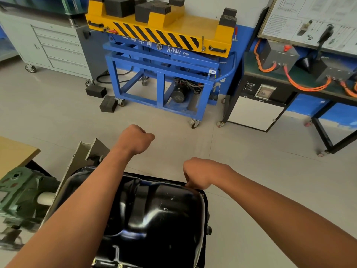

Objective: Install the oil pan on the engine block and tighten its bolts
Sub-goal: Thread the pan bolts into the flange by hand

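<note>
A: Where's the oil pan [158,209]?
B: Bottom centre of the head view. Black, glossy, sump side up, with light scratches on the top face. What it sits on is mostly hidden under it, so I can't tell if the flange is seated.
A: Left hand [136,139]?
B: Clenched fist, raised beyond the pan's far edge, over the floor [173,132]. It's clear of the pan and nothing shows in the fist. The forearm crosses above the pan's left half.
A: Right hand [199,174]?
B: At the pan's far right corner. Fingers curled down, one fingertip [190,185] touching the rim there. Can't tell if it's pinching anything small; the palm faces away.
A: What's around the pan?
B: Grey angled plate [85,153] just beside its left side. Green cast housing [21,190] further left, with a tan tabletop [15,151] behind that.
A: Background?
B: Blue lift cart [164,55] against the wall, with a yellow top, black hazard stripes and black rubber pads on it. Two loose rubber blocks [96,91] lie on the floor by its left foot. Grey drawer cabinet [56,47] on casters to its left. On the right, a bench [303,77] with dark boxes and orange cables [307,87].
</note>
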Demonstrator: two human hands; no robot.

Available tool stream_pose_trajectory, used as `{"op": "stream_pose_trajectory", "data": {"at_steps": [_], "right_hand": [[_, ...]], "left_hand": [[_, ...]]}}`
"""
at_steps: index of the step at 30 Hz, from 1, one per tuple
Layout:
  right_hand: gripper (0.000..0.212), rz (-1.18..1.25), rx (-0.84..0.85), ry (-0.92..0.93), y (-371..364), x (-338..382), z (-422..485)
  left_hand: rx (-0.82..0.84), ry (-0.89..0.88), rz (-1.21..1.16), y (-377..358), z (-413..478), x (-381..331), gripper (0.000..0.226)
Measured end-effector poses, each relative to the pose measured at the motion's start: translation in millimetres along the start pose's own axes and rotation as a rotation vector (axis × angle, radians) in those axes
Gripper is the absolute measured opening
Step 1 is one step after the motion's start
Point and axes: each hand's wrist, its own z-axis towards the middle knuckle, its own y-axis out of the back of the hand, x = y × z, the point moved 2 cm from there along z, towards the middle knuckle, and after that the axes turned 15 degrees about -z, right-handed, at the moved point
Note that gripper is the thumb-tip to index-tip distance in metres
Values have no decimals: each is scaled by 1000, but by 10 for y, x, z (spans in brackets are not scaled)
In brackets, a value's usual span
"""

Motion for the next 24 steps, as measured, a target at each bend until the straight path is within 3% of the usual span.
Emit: {"op": "stream_pose_trajectory", "data": {"at_steps": [9, 16, 24], "right_hand": [[39, -78, 126, 11, 19, 71, 77], [38, -103, 52, -30, 32, 89, 104], [30, -164, 115, -25, 46, 132, 102]], "left_hand": [[35, 20, 6, -19, -2, -1, 49], [61, 22, -13, -17, -26, -7, 50], [81, 29, -14, -17, -32, -20, 48]]}}
